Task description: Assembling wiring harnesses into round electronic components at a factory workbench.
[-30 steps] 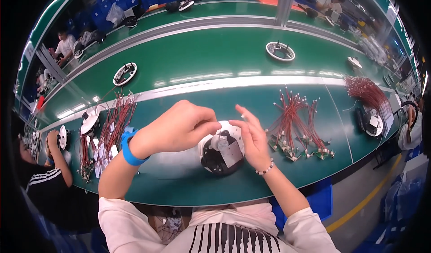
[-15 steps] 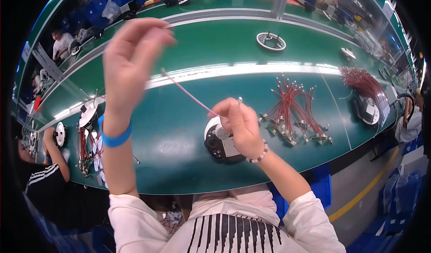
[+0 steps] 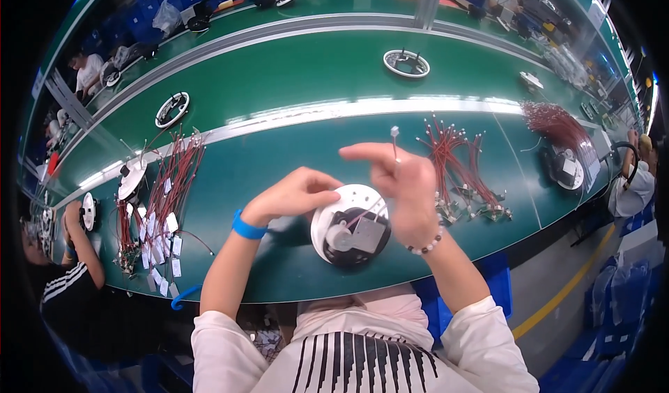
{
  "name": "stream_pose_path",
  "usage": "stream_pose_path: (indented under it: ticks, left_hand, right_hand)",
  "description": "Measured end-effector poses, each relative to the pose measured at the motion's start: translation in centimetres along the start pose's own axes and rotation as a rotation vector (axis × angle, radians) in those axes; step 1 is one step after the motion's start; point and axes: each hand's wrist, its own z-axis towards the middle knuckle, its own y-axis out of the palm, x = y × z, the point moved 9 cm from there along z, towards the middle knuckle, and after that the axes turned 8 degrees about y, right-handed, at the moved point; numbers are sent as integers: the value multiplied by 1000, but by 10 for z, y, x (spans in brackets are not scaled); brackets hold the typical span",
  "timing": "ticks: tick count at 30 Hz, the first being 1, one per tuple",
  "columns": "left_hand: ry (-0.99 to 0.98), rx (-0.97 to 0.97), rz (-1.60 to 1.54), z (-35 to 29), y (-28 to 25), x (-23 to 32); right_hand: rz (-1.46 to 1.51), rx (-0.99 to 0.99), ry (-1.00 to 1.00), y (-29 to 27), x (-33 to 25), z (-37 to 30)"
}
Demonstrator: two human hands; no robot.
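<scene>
A round white unit (image 3: 321, 231) with a black housing and a silver metal box stands tilted on the green table in front of me. My left hand (image 3: 296, 196), with a blue band at its wrist, grips the unit's upper left rim between thumb and fingers. Just right of the unit, my right hand (image 3: 408, 187) is raised and smeared by motion, its index finger stretched to the left. A thin cable with a white connector (image 3: 395, 131) sticks up from between its fingers. Pinkish wire (image 3: 361, 217) lies across the unit.
Red cable bundles lie at left (image 3: 178, 177) and right (image 3: 456, 159), with another bundle (image 3: 557, 132) farther right. Beyond a pale strip, a green belt carries white rings (image 3: 406, 64). A person (image 3: 77, 247) sits at left; a blue strip (image 3: 185, 297) hangs at the table edge.
My left hand has come down from high on the left, off the stretched pinkish wire, onto the unit's rim. My right hand has shifted right and up. The far white ring has moved slightly left.
</scene>
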Motion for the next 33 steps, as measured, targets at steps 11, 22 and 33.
stream_pose_path:
  ticks: [11, 22, 33]
  left_hand:
    - [-122, 100, -298, -34, 6, -20]
    - [-85, 86, -313, -39, 6, -22]
    - [-65, 81, -320, -39, 7, -22]
  right_hand:
    - [-632, -177, 113, -2, 44, -16]
    - [-980, -384, 171, 17, 65, -17]
    - [-1087, -353, 135, 37, 70, -15]
